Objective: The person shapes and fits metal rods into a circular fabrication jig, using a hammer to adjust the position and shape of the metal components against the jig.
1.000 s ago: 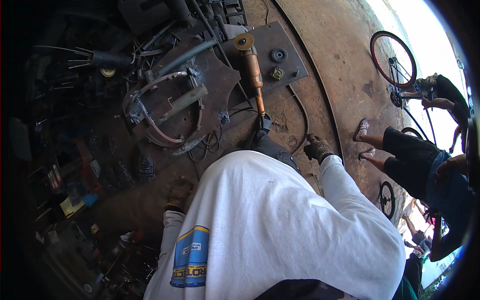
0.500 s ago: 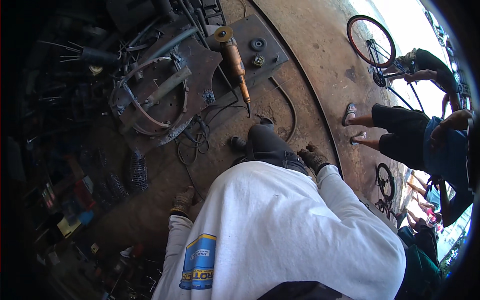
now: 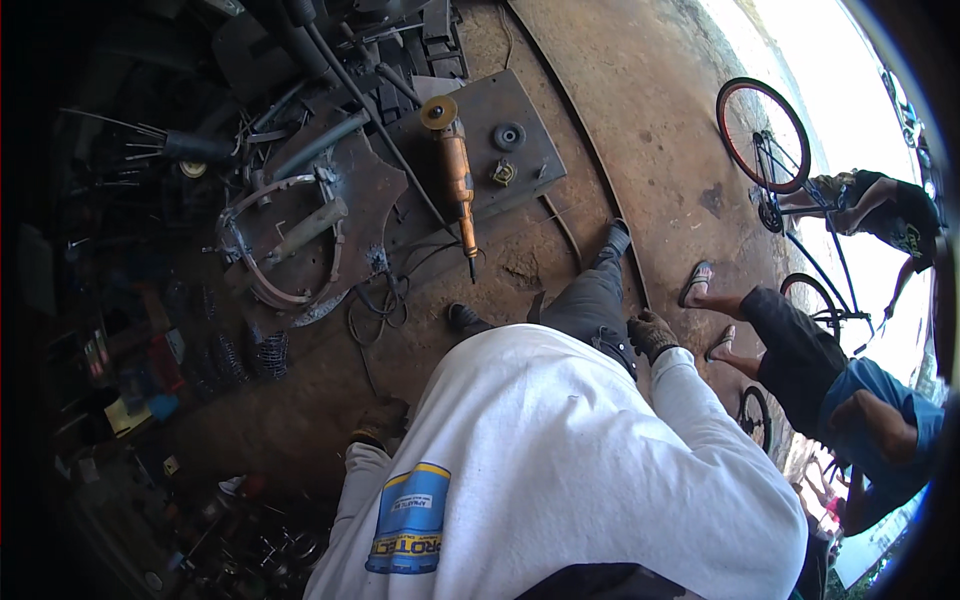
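My left hand (image 3: pixel 380 424), in a dark work glove, hangs beside my body at the left. Shadow hides its fingers, and I see nothing held in it. My right hand (image 3: pixel 652 334), gloved too, hangs by my right hip with loosely bent fingers and nothing in them. Ahead of me an orange angle grinder (image 3: pixel 456 172) with a yellowish disc lies on a metal table (image 3: pixel 530 100). Beside it are a dark round disc (image 3: pixel 509 136) and a small yellowish metal part (image 3: pixel 503 173). Both hands are apart from these things.
A metal plate with a ring frame (image 3: pixel 300 240) stands left of the table. Cables (image 3: pixel 380 310) lie on the floor below it. Coiled springs (image 3: pixel 272 355) and clutter fill the dark left side. At right stand a person in dark shorts (image 3: pixel 790 335) and another with a bicycle (image 3: pixel 765 135).
My view has shifted, and the table and grinder appear lower and slightly left. My right leg has stepped forward to the right. Both arms still hang at my sides.
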`<state>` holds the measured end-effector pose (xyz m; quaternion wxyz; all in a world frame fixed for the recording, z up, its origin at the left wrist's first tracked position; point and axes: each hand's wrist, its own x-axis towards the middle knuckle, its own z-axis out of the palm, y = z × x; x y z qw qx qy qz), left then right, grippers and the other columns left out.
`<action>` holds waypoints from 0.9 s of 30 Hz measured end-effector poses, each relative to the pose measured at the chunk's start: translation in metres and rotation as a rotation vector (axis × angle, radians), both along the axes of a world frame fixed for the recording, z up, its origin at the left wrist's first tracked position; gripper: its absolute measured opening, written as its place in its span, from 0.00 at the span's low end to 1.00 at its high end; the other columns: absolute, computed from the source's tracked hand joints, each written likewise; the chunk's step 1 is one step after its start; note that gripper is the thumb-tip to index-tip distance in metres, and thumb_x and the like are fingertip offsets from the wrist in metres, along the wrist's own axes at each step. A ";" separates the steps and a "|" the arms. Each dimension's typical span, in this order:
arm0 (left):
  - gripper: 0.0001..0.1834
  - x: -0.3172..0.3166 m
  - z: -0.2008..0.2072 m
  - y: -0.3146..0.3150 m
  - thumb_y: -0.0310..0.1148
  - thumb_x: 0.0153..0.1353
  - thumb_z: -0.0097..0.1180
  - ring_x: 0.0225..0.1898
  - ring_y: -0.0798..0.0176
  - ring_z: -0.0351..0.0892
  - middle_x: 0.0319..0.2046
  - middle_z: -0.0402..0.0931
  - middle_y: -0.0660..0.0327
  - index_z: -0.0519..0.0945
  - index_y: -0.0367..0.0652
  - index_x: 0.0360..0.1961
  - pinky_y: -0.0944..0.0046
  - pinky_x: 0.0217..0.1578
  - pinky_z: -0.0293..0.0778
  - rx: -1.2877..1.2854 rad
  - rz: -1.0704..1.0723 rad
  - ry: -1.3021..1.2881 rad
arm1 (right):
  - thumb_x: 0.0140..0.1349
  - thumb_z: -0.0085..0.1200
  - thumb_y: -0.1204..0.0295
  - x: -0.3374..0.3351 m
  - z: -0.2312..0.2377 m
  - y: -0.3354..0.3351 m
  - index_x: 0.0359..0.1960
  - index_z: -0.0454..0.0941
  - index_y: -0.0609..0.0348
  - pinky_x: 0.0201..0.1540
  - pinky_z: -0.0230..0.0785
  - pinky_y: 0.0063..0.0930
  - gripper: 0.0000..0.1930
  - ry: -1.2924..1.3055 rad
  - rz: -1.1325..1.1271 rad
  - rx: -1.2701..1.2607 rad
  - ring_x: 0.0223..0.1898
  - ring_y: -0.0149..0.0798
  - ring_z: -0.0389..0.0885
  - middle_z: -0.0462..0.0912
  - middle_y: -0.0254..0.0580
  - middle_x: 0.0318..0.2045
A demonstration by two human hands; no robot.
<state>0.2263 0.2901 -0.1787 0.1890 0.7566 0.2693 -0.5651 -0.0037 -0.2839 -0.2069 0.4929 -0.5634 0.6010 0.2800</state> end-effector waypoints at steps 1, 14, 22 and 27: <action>0.20 0.002 0.000 -0.028 0.46 0.63 0.53 0.36 0.58 0.80 0.33 0.77 0.56 0.75 0.48 0.53 0.54 0.36 0.77 -0.006 0.059 -0.004 | 0.66 0.54 0.64 -0.005 -0.012 -0.029 0.48 0.78 0.61 0.21 0.70 0.40 0.15 -0.049 -0.042 0.018 0.23 0.42 0.78 0.80 0.45 0.28; 0.31 0.034 0.081 -0.484 0.51 0.65 0.55 0.59 0.47 0.75 0.59 0.75 0.52 0.72 0.47 0.64 0.53 0.61 0.67 -0.226 -0.699 -0.486 | 0.65 0.55 0.63 0.050 0.009 -0.380 0.41 0.79 0.57 0.23 0.67 0.33 0.12 -0.417 -0.053 -0.094 0.23 0.34 0.76 0.79 0.37 0.24; 0.24 0.070 0.097 -0.611 0.49 0.63 0.56 0.57 0.48 0.75 0.56 0.77 0.55 0.78 0.53 0.58 0.51 0.57 0.71 -0.418 -0.774 -0.779 | 0.67 0.53 0.62 0.100 0.020 -0.381 0.40 0.79 0.58 0.26 0.70 0.30 0.12 -0.479 0.043 0.077 0.25 0.34 0.77 0.81 0.37 0.27; 0.25 0.134 0.068 -0.672 0.47 0.59 0.60 0.54 0.46 0.78 0.53 0.79 0.54 0.79 0.50 0.56 0.49 0.56 0.73 -0.517 -0.744 -0.922 | 0.68 0.53 0.61 0.093 0.003 -0.413 0.41 0.80 0.58 0.28 0.71 0.32 0.12 -0.351 -0.004 0.084 0.26 0.34 0.77 0.82 0.35 0.29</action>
